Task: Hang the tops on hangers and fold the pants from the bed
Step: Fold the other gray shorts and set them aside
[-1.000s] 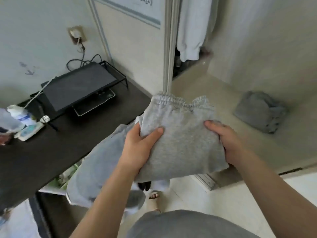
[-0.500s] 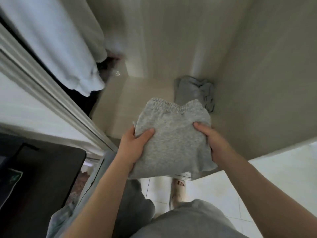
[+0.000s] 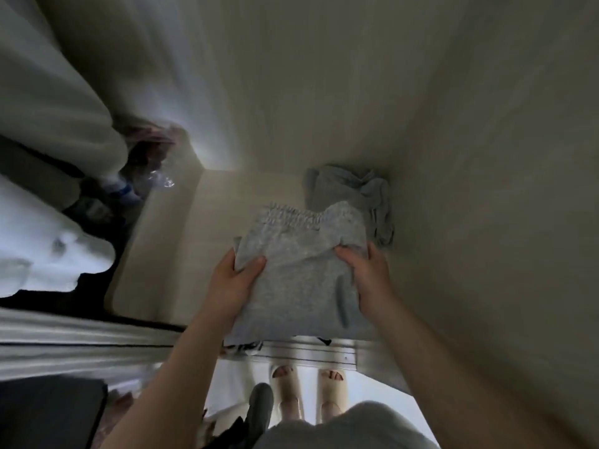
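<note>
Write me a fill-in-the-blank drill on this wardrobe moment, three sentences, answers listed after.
1. The folded pants held over the shelf are ____ in colour.
2. The left hand and the right hand grip the pants on opposite ____.
3. Another grey garment lies in the shelf's back ____ corner.

Missing words: grey; sides; right

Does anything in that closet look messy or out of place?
Yes: the darker grey garment in the shelf's back corner lies crumpled, not folded flat like the grey pants held in both hands.
</note>
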`<control>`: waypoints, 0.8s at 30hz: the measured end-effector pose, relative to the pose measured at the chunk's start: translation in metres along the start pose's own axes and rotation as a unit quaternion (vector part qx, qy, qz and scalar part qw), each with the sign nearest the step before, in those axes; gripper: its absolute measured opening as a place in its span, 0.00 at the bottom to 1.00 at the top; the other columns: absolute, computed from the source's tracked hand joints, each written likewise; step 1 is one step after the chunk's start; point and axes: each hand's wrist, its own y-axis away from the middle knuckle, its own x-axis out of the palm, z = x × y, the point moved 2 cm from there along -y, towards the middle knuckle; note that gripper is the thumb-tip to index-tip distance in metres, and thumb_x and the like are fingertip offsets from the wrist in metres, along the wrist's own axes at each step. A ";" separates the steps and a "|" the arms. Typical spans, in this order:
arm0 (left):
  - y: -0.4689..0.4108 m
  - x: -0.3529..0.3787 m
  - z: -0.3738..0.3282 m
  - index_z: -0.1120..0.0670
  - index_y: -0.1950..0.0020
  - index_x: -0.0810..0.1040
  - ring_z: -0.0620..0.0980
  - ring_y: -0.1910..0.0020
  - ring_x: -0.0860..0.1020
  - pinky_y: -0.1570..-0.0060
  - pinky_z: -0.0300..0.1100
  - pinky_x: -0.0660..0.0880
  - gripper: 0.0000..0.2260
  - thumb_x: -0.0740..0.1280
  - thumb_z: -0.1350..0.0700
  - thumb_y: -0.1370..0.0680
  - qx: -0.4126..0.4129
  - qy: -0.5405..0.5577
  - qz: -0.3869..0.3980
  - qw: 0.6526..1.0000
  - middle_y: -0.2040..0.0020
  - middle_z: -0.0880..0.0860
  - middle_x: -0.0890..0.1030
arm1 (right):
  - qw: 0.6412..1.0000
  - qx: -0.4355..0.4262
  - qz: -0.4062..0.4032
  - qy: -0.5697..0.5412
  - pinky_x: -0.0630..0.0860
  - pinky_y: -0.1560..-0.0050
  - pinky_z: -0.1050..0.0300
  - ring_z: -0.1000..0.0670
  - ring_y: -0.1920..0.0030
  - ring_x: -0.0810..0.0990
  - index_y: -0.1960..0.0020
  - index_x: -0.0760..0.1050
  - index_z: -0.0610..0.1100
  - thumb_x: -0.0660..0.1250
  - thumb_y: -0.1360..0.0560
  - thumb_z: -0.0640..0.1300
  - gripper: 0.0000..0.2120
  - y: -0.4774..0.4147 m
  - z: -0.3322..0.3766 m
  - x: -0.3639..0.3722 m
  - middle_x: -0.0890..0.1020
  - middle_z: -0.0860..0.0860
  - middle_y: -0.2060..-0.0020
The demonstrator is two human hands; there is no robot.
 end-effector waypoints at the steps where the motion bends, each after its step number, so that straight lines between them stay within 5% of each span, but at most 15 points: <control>1: -0.016 0.007 0.001 0.45 0.44 0.82 0.52 0.49 0.85 0.51 0.52 0.81 0.08 0.73 0.51 0.23 0.001 -0.005 0.015 1.000 0.48 0.50 0.86 | 1.000 -0.006 -0.014 0.004 0.82 0.57 0.51 0.45 0.51 0.86 0.39 0.79 0.46 0.76 0.33 0.40 0.22 -0.010 0.002 -0.002 0.86 0.46 0.49; 4: -0.062 0.037 0.005 0.44 0.42 0.81 0.48 0.49 0.85 0.52 0.45 0.81 0.09 0.71 0.54 0.21 0.012 -0.026 0.054 0.998 0.47 0.48 0.86 | 0.998 -0.029 -0.051 0.015 0.83 0.56 0.52 0.49 0.52 0.86 0.44 0.81 0.52 0.76 0.37 0.43 0.21 -0.042 0.009 -0.013 0.86 0.50 0.51; 9: -0.137 0.096 0.000 0.45 0.33 0.74 0.34 0.48 0.78 0.55 0.27 0.76 0.15 0.68 0.56 0.19 0.052 -0.072 0.123 0.988 0.45 0.39 0.80 | 0.987 -0.085 -0.114 0.081 0.77 0.62 0.70 0.64 0.56 0.83 0.38 0.79 0.52 0.75 0.28 0.41 0.19 -0.104 0.022 -0.037 0.84 0.57 0.49; 14: -0.199 0.140 -0.007 0.54 0.29 0.73 0.46 0.44 0.81 0.48 0.40 0.79 0.18 0.68 0.56 0.19 0.067 -0.076 0.148 0.984 0.40 0.50 0.81 | 0.969 -0.122 -0.169 0.131 0.75 0.60 0.73 0.56 0.50 0.82 0.37 0.80 0.48 0.71 0.24 0.41 0.16 -0.170 0.037 -0.041 0.82 0.60 0.54; 17: -0.232 0.156 -0.006 0.54 0.39 0.78 0.42 0.52 0.82 0.51 0.47 0.77 0.10 0.69 0.60 0.20 0.069 -0.103 0.149 0.981 0.49 0.53 0.82 | 0.949 -0.119 -0.203 0.211 0.77 0.48 0.64 0.46 0.41 0.80 0.32 0.76 0.44 0.66 0.23 0.39 0.18 -0.204 0.040 -0.037 0.83 0.50 0.45; 19: -0.246 0.161 0.005 0.54 0.29 0.72 0.51 0.41 0.80 0.40 0.53 0.74 0.20 0.69 0.56 0.20 0.060 -0.217 0.110 0.968 0.39 0.58 0.80 | 0.921 -0.139 -0.207 0.299 0.73 0.39 0.55 0.40 0.36 0.75 0.29 0.73 0.40 0.64 0.24 0.35 0.23 -0.214 0.032 -0.032 0.78 0.40 0.37; 21: -0.245 0.163 0.022 0.54 0.22 0.66 0.62 0.31 0.71 0.32 0.53 0.66 0.28 0.68 0.52 0.21 0.118 -0.412 0.033 0.903 0.28 0.61 0.72 | 0.870 -0.174 -0.185 0.422 0.63 0.28 0.49 0.41 0.29 0.67 0.25 0.69 0.45 0.65 0.24 0.37 0.27 -0.214 0.012 -0.024 0.71 0.42 0.29; 24: -0.231 0.184 0.042 0.53 0.22 0.66 0.63 0.24 0.61 0.27 0.54 0.62 0.28 0.66 0.52 0.21 0.250 -0.474 0.059 0.842 0.21 0.59 0.62 | 0.815 -0.189 -0.135 0.531 0.52 0.24 0.41 0.44 0.21 0.52 0.23 0.65 0.54 0.63 0.21 0.43 0.27 -0.218 -0.025 -0.021 0.58 0.49 0.20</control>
